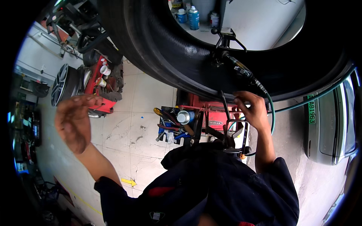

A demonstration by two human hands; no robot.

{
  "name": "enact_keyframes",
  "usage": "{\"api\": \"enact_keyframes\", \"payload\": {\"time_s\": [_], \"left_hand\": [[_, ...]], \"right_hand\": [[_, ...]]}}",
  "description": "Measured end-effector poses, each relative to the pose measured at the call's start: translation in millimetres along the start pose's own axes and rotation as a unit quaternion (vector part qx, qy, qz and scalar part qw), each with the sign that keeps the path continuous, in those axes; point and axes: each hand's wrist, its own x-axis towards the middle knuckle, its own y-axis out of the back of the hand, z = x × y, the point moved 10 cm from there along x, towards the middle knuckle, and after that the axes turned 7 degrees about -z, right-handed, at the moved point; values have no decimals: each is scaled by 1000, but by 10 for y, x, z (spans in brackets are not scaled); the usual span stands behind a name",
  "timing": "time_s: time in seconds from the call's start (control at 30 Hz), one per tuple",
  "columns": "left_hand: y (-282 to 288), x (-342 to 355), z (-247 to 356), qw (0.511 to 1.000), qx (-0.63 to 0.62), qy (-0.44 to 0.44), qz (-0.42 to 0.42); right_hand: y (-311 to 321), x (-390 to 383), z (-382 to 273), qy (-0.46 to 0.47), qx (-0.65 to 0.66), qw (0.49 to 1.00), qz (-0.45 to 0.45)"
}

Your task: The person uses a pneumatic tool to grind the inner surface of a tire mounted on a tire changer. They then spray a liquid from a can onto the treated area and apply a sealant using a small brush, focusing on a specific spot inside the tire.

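Note:
A large black tyre (181,71) stands upright in front of me. An air tool (241,69) with a green hose (272,113) rests inside it, beside a black metal bracket (226,37) on its inner wall. My right hand (253,109) is at the tyre's lower edge, thumb and fingers bent but apart, with nothing visible in them. A bent black metal bar (225,105) hooks up to the tyre just left of that hand. My left hand (75,122) is raised off to the left, its fingers loosely curved, palm bare, touching nothing.
Below the tyre is a red machine (215,113) with a tool tray (164,132) holding a spray can (184,117). At the left, a wheel (66,84) is beside a red cart (103,83) with cups. A silver car (328,124) stands at the right. Bottles (194,18) show through the tyre.

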Motion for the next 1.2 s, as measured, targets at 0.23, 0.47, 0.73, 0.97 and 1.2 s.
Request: {"api": "enact_keyframes", "payload": {"time_s": [0.23, 0.47, 0.73, 0.97, 1.2], "left_hand": [[-366, -2092, -2568, 852, -58, 414, 315], [-1228, -3295, -2891, 767, -137, 481, 402], [-1527, -3412, -2893, 778, -88, 516, 348], [-1666, -2901, -2694, 804, -95, 488, 325], [-1700, -2224, -2490, 835, -131, 444, 298]], "right_hand": [[-127, -418, 888, -145, -1, 988, 59], [-345, -55, 661, -64, -44, 997, 20], [-54, 225, 477, -37, -123, 989, 78], [10, 668, 1583, -140, -335, 926, -104], [525, 639, 1722, -175, -316, 931, -51]]}}
